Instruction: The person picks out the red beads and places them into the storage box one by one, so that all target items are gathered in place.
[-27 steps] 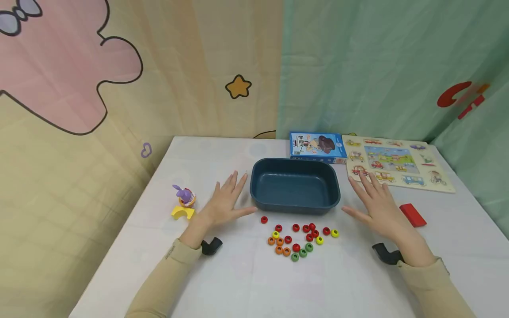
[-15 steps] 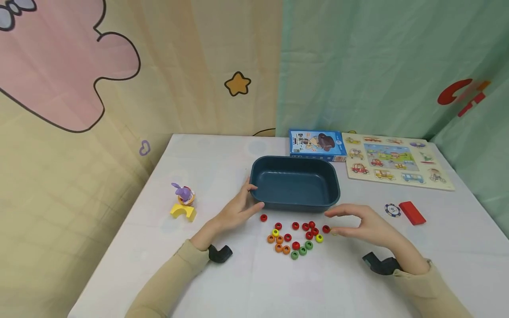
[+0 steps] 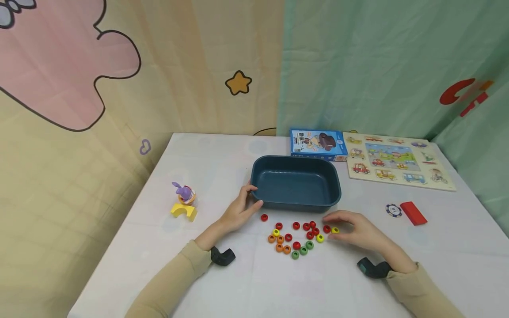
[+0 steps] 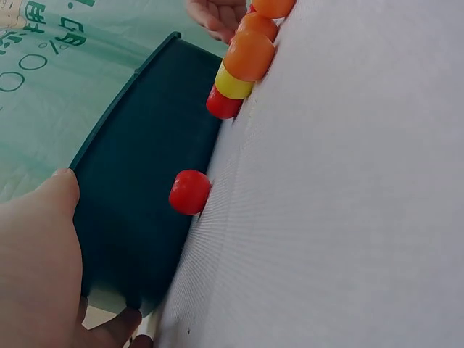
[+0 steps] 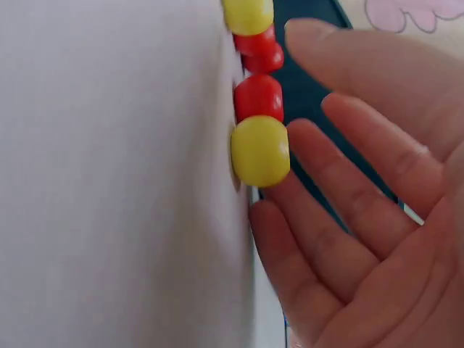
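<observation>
Here, the left hand (image 3: 237, 212) gripped the basin (image 3: 296, 206); nudging by the loosely curved, empty right hand (image 3: 359, 230) could have scattered pony beads (image 5: 261, 151).

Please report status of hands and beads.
Left hand holding tray. Right hand near yellow bead, empty. Beads loose on table. Possible obstruction: red bead beside yellow.

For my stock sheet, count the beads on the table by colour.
Red beads: 10
Orange beads: 4
Yellow beads: 3
Green beads: 3
Total in view: 20
</observation>
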Demonstrator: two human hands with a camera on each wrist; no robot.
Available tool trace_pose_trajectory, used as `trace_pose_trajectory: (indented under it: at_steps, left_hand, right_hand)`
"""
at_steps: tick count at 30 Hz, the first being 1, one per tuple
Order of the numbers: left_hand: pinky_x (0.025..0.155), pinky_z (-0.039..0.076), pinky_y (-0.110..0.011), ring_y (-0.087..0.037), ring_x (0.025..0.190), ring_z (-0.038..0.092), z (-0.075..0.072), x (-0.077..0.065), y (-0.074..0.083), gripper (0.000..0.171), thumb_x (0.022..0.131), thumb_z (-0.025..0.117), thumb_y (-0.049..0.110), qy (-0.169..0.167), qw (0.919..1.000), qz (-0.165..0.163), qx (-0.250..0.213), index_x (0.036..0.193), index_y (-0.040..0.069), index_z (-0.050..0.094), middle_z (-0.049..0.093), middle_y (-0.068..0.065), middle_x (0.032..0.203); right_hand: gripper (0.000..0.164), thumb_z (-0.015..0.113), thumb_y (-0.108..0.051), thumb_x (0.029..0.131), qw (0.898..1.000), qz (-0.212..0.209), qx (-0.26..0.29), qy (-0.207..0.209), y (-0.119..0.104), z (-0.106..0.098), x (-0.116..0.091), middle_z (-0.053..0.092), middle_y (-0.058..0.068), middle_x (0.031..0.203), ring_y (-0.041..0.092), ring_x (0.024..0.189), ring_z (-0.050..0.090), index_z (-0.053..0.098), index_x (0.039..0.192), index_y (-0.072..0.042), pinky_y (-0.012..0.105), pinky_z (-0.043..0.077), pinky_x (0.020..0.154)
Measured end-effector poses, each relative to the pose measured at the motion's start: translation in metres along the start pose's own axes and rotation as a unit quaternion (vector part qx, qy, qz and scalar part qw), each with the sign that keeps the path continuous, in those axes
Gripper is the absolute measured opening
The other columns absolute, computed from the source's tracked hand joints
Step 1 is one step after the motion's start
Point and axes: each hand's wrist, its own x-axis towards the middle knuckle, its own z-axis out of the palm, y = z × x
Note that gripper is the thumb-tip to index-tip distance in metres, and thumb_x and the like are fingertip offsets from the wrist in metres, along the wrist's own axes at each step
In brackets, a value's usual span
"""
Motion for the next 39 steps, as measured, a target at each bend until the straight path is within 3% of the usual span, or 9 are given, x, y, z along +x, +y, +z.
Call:
trace_pose_trajectory:
  at_steps: [7,15,24,28,32,35,39]
  left_hand:
    - [0.103,0.021,-0.041,-0.026,0.130,0.021,-0.005,-0.002,0.012,0.042,0.092,0.051,0.018,-0.009,0.9998,-0.013,0.009,0.125,0.003,0.029,0.012,-0.024,0.144]
    - [0.103,0.022,-0.042,-0.026,0.129,0.023,-0.006,-0.003,0.014,0.042,0.092,0.051,0.018,-0.004,0.9999,-0.009,0.010,0.124,0.003,0.030,0.013,-0.024,0.144]
    - [0.102,0.023,-0.043,-0.028,0.129,0.023,-0.005,-0.003,0.012,0.043,0.091,0.052,0.017,0.001,0.9999,-0.009,0.011,0.124,0.003,0.030,0.014,-0.025,0.143]
    - [0.102,0.022,-0.044,-0.029,0.129,0.023,-0.004,-0.002,0.011,0.043,0.091,0.052,0.017,-0.001,0.9999,-0.006,0.008,0.125,0.003,0.030,0.014,-0.025,0.143]
    - [0.102,0.023,-0.042,-0.028,0.129,0.023,-0.003,-0.001,0.011,0.043,0.091,0.051,0.017,-0.003,0.9999,-0.007,0.009,0.125,0.002,0.030,0.014,-0.025,0.143]
    - [0.102,0.023,-0.041,-0.027,0.129,0.024,-0.003,-0.002,0.013,0.042,0.091,0.052,0.017,0.002,0.9999,-0.008,0.009,0.125,0.003,0.030,0.014,-0.025,0.143]
    - [0.102,0.024,-0.042,-0.028,0.128,0.024,-0.003,-0.002,0.013,0.041,0.091,0.053,0.016,0.008,0.9999,-0.008,0.011,0.124,0.004,0.031,0.015,-0.025,0.143]
  right_hand:
    - [0.039,0.074,-0.032,0.071,1.000,-0.012,0.011,0.013,0.009,0.007,0.002,0.059,-0.011,0.104,0.009,0.095,0.054,0.061,0.106,-0.020,0.030,0.045,0.083]
    - [0.034,0.075,-0.012,0.071,1.000,-0.003,-0.002,0.031,0.006,0.013,0.004,0.061,-0.005,0.100,0.016,0.093,0.056,0.062,0.103,-0.013,0.038,0.046,0.083]
    - [0.028,0.073,-0.025,0.075,0.998,-0.035,-0.031,0.034,0.008,0.010,0.005,0.060,-0.015,0.096,0.005,0.086,0.054,0.063,0.101,-0.021,0.027,0.047,0.077]
    - [0.030,0.074,-0.020,0.074,0.995,-0.066,-0.074,0.028,-0.012,-0.001,0.005,0.059,-0.015,0.096,0.006,0.084,0.055,0.063,0.102,-0.020,0.028,0.049,0.073]
    - [0.031,0.073,-0.013,0.074,0.989,-0.135,-0.059,0.027,-0.045,-0.020,0.015,0.062,-0.007,0.097,0.009,0.083,0.056,0.063,0.102,-0.018,0.028,0.050,0.070]
    - [0.030,0.072,-0.012,0.075,0.982,-0.182,-0.034,0.029,-0.068,-0.036,0.034,0.062,-0.003,0.098,0.010,0.085,0.055,0.063,0.103,-0.018,0.027,0.049,0.071]
    - [0.027,0.070,-0.017,0.078,0.976,-0.208,-0.053,0.026,-0.087,-0.050,0.077,0.062,-0.004,0.099,0.009,0.086,0.055,0.062,0.104,-0.017,0.028,0.048,0.071]
